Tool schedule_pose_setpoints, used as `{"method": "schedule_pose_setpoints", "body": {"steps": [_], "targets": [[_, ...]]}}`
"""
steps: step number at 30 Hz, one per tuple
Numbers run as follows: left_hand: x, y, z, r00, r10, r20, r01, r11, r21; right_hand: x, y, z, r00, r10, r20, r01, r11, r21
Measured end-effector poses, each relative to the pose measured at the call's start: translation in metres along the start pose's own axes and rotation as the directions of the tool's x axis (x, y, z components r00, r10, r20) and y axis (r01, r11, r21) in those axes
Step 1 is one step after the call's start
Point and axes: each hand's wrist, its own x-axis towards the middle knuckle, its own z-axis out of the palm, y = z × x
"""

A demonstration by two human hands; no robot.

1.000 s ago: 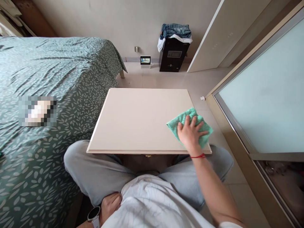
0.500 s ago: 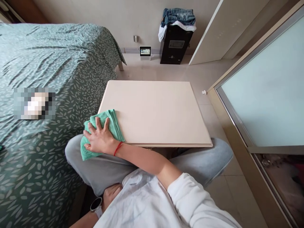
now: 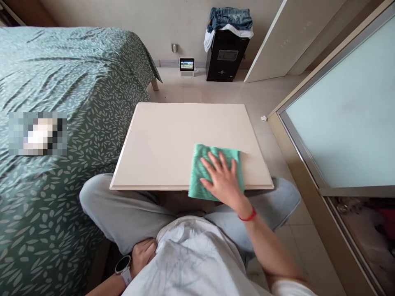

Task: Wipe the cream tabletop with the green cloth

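Note:
A folded green cloth [image 3: 197, 176] lies over the front edge of a cream tabletop [image 3: 166, 139], right of its middle. My right hand [image 3: 222, 176] rests flat on the cloth with its fingers spread, pressing it against the top; a red cord circles that wrist. The cloth's near edge hangs past the table's front edge. My left hand [image 3: 143, 255] is closed in my lap beside the white shirt, a watch on its wrist. Its fingertips are partly hidden, and I cannot make out anything in it.
A bed with a green leaf-patterned cover [image 3: 92, 123] stands at the left, a blurred-out object on it. Near the back wall are a small screen [image 3: 187, 67] and a black cabinet [image 3: 224, 61] topped with jeans. A frosted sliding panel [image 3: 345, 111] is at the right.
My right hand and the green cloth have moved from the tabletop's front left corner across to the right part of its front edge. My left hand has stayed in my lap.

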Motion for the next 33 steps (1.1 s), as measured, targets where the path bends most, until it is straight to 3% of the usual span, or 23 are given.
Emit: {"method": "schedule_pose_setpoints", "body": {"steps": [4,7,10,13,17,20,23,28,33], "targets": [[-0.001,-0.002,0.003,1.000,0.000,-0.001,0.000,1.000,-0.002,-0.033,0.081,0.003,0.975,0.192,-0.109,-0.202,0.976,-0.080],[-0.001,-0.002,0.003,1.000,0.002,0.002,-0.002,1.000,-0.006,-0.022,0.121,0.003,0.959,0.250,-0.132,-0.261,0.962,-0.074],[0.001,0.000,0.000,1.000,-0.005,0.001,0.005,1.000,-0.004,0.022,0.147,-0.004,0.953,0.281,-0.111,-0.289,0.955,-0.062],[0.003,0.002,-0.003,1.000,-0.002,0.008,0.002,1.000,0.006,0.086,0.161,-0.020,0.937,0.332,-0.104,-0.335,0.942,-0.014],[0.003,0.003,-0.004,0.999,-0.003,0.034,0.003,1.000,-0.010,0.165,0.164,-0.045,0.851,0.520,-0.076,-0.508,0.851,0.131],[0.001,0.001,-0.002,1.000,-0.015,0.023,0.015,1.000,-0.011,0.204,0.148,-0.055,0.809,0.583,-0.074,-0.570,0.809,0.143],[0.000,-0.001,0.000,1.000,-0.011,-0.004,0.010,1.000,-0.016,0.230,0.114,-0.054,0.839,0.539,-0.077,-0.531,0.841,0.107],[-0.001,-0.007,0.002,0.999,0.038,0.017,-0.037,0.999,-0.032,0.269,0.026,-0.043,0.955,0.290,-0.061,-0.286,0.955,0.075],[-0.003,-0.011,0.004,0.999,0.041,-0.009,-0.041,0.997,-0.070,0.316,-0.072,-0.034,1.000,-0.023,0.011,0.022,0.996,0.086]]}}
